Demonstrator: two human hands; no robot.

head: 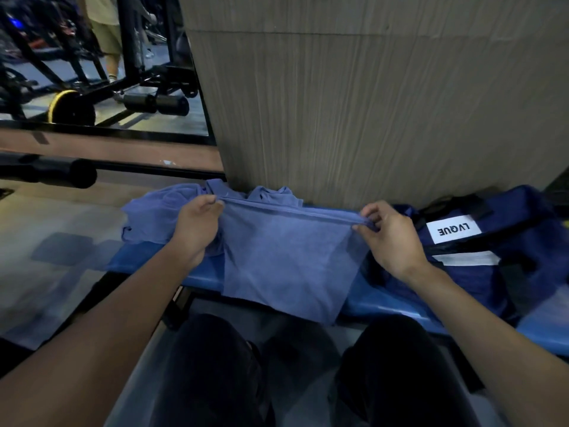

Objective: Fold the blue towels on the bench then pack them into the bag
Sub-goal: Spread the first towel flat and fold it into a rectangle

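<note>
A blue towel (286,260) hangs stretched between my two hands above the blue bench (381,300), its lower edge draping past the bench's front. My left hand (197,229) pinches the towel's top left corner. My right hand (388,235) pinches the top right corner. Behind my left hand, a crumpled pile of blue towels (154,217) lies on the bench's left end and against the pillar. A dark blue bag (492,254) with a white "LVQUE" label lies on the bench to the right, close to my right hand.
A grey ribbed pillar (369,103) rises directly behind the bench. Black gym machines (92,72) and a padded bar (46,172) stand at the left and back left, where another person's legs show. My dark-trousered knees are below the bench's front edge.
</note>
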